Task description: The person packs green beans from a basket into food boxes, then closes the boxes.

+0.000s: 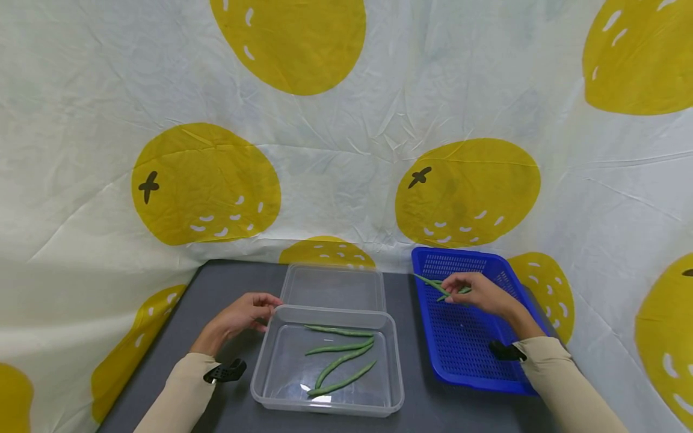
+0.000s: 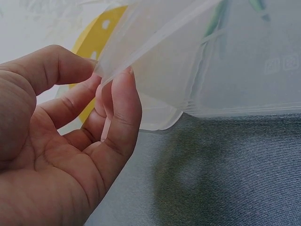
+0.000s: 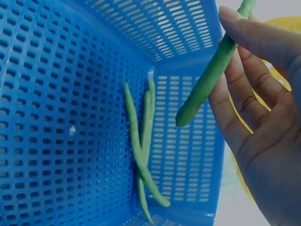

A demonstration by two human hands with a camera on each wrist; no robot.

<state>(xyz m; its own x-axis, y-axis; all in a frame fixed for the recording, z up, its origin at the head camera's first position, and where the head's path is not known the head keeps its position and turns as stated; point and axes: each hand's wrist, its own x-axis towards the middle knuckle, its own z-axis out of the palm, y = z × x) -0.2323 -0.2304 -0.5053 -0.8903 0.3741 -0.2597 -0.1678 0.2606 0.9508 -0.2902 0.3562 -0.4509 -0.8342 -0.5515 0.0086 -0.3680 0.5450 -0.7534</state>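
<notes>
My right hand (image 1: 479, 294) pinches a green bean (image 3: 207, 82) between thumb and fingers, above the far end of a blue plastic basket (image 1: 426, 337). Inside that basket, a few more green beans (image 3: 136, 136) lie crossed along its far end in the right wrist view. To the left stands a clear plastic container (image 1: 397, 367), with several green beans (image 1: 341, 364) spread apart on its bottom. With thumb and fingertips, my left hand (image 2: 70, 117) holds the rim at the container's far left corner.
A clear flat lid (image 1: 332, 285) lies behind the container, partly covered by it. Both containers rest on a dark grey table (image 1: 227, 282). Behind hangs a white cloth (image 1: 335, 126) printed with yellow fruit, close to the table's far edge.
</notes>
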